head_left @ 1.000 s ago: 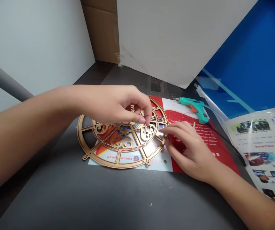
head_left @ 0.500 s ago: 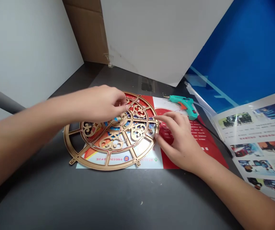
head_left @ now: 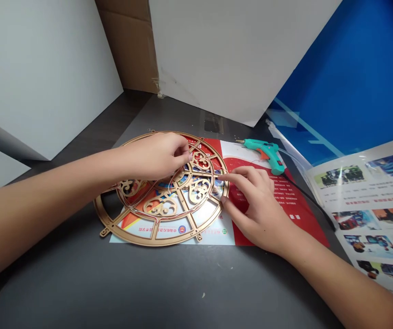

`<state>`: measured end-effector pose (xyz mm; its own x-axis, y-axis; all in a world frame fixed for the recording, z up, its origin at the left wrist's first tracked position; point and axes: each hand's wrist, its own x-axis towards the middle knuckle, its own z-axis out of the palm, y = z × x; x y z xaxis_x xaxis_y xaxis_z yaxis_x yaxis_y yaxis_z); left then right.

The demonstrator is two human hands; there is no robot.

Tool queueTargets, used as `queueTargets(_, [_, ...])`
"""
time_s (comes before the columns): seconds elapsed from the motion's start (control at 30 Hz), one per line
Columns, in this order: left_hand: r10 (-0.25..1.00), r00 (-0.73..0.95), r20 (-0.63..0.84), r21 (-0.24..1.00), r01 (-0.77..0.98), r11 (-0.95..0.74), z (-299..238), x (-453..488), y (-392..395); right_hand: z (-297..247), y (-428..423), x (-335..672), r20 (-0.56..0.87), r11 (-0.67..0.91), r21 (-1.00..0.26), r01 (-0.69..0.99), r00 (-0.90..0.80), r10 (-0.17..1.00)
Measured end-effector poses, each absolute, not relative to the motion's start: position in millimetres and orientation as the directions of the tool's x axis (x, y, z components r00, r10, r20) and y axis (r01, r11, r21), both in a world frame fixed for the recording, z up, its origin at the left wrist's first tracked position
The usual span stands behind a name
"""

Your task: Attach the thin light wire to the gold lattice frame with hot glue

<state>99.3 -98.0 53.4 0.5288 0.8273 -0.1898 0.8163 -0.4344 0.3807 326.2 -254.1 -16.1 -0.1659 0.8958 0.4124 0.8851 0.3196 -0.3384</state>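
Observation:
A round gold openwork frame (head_left: pixel 140 236), with spokes and scroll-shaped ornaments, lies flat on a printed sheet. Thin reddish wire (head_left: pixel 148 216) runs along its inner ring, and loose strands show near the hub. Over the upper middle of the frame, my left hand (head_left: pixel 164 155) is closed in a pinch on thin wire; its wrist and palm cover part of the hub. At the right rim, my right hand (head_left: pixel 256 201) rests with thumb and index finger apart, both fingertips touching the frame.
Behind my right hand a teal hot glue gun (head_left: pixel 263 151) lies on the red and white sheet (head_left: pixel 285 224), its black cord trailing right. White panels (head_left: pixel 237 55) and cardboard (head_left: pixel 131 45) stand at the back. A picture poster (head_left: pixel 370 205) is at the right. Small scraps dot the grey table (head_left: pixel 169 288).
My left hand has shifted slightly right and down across the frame. My right hand stays at the rim, its index finger slightly lower. The whole view has moved a little.

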Motion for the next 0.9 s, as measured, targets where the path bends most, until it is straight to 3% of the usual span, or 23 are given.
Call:
queueTargets(0.17, [0.829,0.543,-0.131,0.531,0.745,-0.404,51,99,-96,-17,-253,326,0.404,0.28,-0.379,0.882,-0.114,0.908])
queueTargets(0.3, [0.706,0.688,-0.165,0.727,0.569,-0.385,58,96,-102,-18,-249,332,0.432,0.205,-0.505,0.838,0.04,0.901])
queueTargets(0.4, [0.616,0.772,-0.156,0.791,0.471,-0.39,66,93,-111,-18,-246,336,0.39,0.185,-0.624,0.76,0.097,0.916])
queueTargets(0.63, [0.564,0.807,-0.175,0.849,0.414,-0.329,82,86,-115,1,-244,335,0.361,0.233,-0.781,0.58,0.114,0.926])
queueTargets(0.77, [0.577,0.772,-0.267,0.79,0.518,-0.328,92,77,-107,12,-247,336,0.351,0.263,-0.857,0.443,0.129,0.927])
queueTargets(0.9, [0.53,0.767,-0.362,0.757,0.574,-0.313,100,67,-100,15,-249,338,0.342,0.271,-0.849,0.454,0.081,0.936])
